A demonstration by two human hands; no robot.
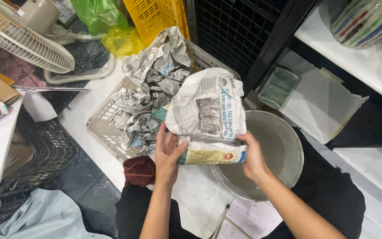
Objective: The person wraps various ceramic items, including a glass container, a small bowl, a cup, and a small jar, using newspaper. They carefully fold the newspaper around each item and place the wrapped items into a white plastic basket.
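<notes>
Free room and obstacles, as seen from the head camera.

- Centre: passage is blocked by a crumpled newspaper-wrapped bundle (206, 117), gripped at both sides by the left hand (169, 155) and right hand (253, 157).
- Below the bundle: a round grey metal basin (284, 146) is found, its right half open from above.
- Left of centre: a pale plastic lattice basket (100, 126) is filled with crumpled newspaper wads (149, 88); no gap is left inside.
- Lower left: a folded dark red cloth (139, 170) lies just beside the basket.
- Upper left: a white fan grille (23, 40) overhangs.
- Right: a flat white paper sheet (321, 104) offers open surface; a small green glass dish (279, 87) stands at its edge.
</notes>
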